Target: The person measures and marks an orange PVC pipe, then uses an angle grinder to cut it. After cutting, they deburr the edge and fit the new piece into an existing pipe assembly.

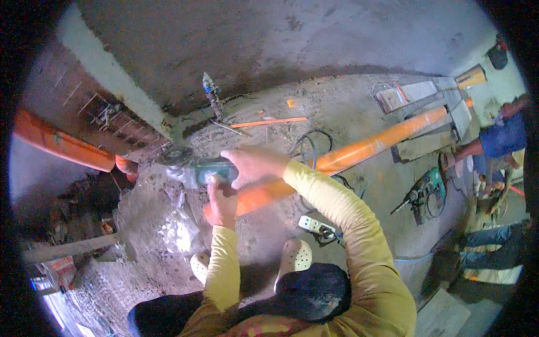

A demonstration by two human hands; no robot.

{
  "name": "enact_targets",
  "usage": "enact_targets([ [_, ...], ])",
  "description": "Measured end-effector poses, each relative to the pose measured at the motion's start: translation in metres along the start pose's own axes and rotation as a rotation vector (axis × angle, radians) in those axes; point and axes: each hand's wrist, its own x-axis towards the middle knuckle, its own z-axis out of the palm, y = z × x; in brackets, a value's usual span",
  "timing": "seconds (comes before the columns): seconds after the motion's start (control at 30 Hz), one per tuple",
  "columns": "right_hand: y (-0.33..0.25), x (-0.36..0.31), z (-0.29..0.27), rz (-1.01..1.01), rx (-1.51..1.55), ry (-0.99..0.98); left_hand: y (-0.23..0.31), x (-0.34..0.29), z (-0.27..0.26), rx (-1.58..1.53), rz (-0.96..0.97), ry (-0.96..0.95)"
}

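Observation:
An angle grinder [197, 172] with a green-grey body and a round disc at its left end is held up in front of me. My right hand [255, 164] wraps round its rear part from the right. Against the near side of its body, my left hand [223, 203] is closed, its lower fingers folded. Beneath my hands and right forearm a long orange pipe [365, 147] lies slantwise across the floor; its near end is just right of my left wrist. The grinder and the hands are slightly blurred.
A pale rubble heap [178, 231] lies left of my feet. A white power strip [318, 224] sits near my right shoe, with a green drill [425, 194] farther right. Another orange pipe [62, 147] hangs at left. A thin orange strip [268, 122] lies ahead. People are at the right edge.

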Motion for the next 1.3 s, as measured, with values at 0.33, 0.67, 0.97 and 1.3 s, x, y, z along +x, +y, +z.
enact_targets([
  [0.33, -0.018, -0.065, 0.045, -0.059, -0.126, 0.335, 0.088, -0.050, 0.050, -0.531, -0.079, 0.094],
  [0.67, 0.005, -0.088, 0.080, -0.096, 0.033, 0.567, 0.082, -0.073, 0.060, -0.348, -0.140, 0.119],
  [0.97, 0.027, -0.048, 0.040, 0.019, 0.141, 0.231, 0.021, -0.011, 0.020, -0.642, -0.071, -0.087],
  [1.3, 0.148, -0.019, 0.115, 0.028, -0.235, 0.385, -0.001, 0.025, 0.054, -0.546, -0.510, -0.068],
])
